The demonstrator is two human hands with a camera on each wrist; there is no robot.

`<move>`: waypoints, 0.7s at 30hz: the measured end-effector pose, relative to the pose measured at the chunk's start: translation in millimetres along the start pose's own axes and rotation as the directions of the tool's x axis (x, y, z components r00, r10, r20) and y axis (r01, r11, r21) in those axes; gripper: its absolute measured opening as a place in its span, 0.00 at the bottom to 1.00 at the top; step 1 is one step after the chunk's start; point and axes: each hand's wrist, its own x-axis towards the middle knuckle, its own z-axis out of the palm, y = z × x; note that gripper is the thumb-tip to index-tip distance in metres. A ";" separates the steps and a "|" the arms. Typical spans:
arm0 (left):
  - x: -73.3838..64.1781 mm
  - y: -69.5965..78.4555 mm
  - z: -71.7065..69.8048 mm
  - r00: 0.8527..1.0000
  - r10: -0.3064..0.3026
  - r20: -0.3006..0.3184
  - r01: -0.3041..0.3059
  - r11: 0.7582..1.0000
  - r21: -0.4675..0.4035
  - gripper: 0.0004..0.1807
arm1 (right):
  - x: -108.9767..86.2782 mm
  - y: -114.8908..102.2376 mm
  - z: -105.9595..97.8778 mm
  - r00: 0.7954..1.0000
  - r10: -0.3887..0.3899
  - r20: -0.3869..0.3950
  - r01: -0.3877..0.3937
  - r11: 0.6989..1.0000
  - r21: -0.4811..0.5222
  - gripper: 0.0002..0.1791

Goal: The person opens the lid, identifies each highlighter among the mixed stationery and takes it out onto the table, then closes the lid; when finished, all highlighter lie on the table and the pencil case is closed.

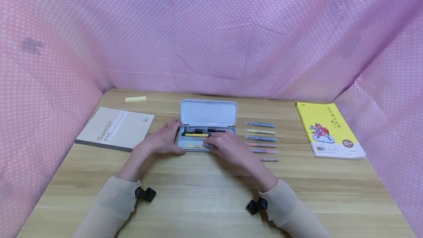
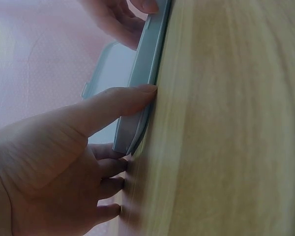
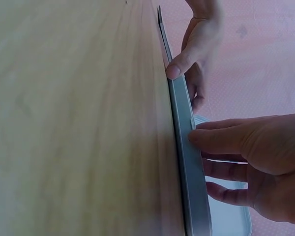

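Observation:
An open pale-blue pencil case (image 1: pixel 209 113) stands mid-table, its lid tipped back. Black pens (image 1: pixel 195 130) and a yellow pen (image 1: pixel 197 135) lie in its rear part. Its left end is held by my left hand (image 1: pixel 163 139), thumb on the front wall and fingers round the side. My right hand (image 1: pixel 230 147) reaches over the front wall, fingers curled at the right end of a pale yellow highlighter (image 1: pixel 193 146) in the front part. In the right wrist view the right thumb touches the front wall, and the highlighter is hidden.
Several pastel highlighters (image 1: pixel 260 138) lie in a column right of the case. A yellow book (image 1: pixel 330 129) is at the far right, a Gambit notebook (image 1: pixel 115 127) at the left. Behind that notebook sits a small pale-yellow block (image 1: pixel 135 99). Pink dotted cloth (image 1: pixel 211 39) hangs around the table.

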 end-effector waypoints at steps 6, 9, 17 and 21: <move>0.8 -1.6 0.9 1.000 0.007 -0.003 -0.007 1.000 0.000 0.59 | -0.8 0.5 1.4 1.000 0.006 0.001 -0.006 1.000 -0.008 0.16; 0.3 -1.8 1.1 1.000 0.005 -0.003 -0.005 1.000 -0.001 0.59 | -1.0 0.4 2.4 1.000 0.001 0.001 -0.001 1.000 -0.008 0.15; -0.6 -1.9 1.1 1.000 0.007 -0.006 -0.007 1.000 -0.011 0.59 | -1.1 0.8 3.9 1.000 -0.012 0.003 0.012 1.000 0.015 0.14; -0.6 -1.4 0.3 1.000 0.003 -0.002 -0.003 1.000 -0.010 0.59 | -0.9 1.7 4.7 1.000 -0.011 -0.004 0.011 1.000 0.021 0.15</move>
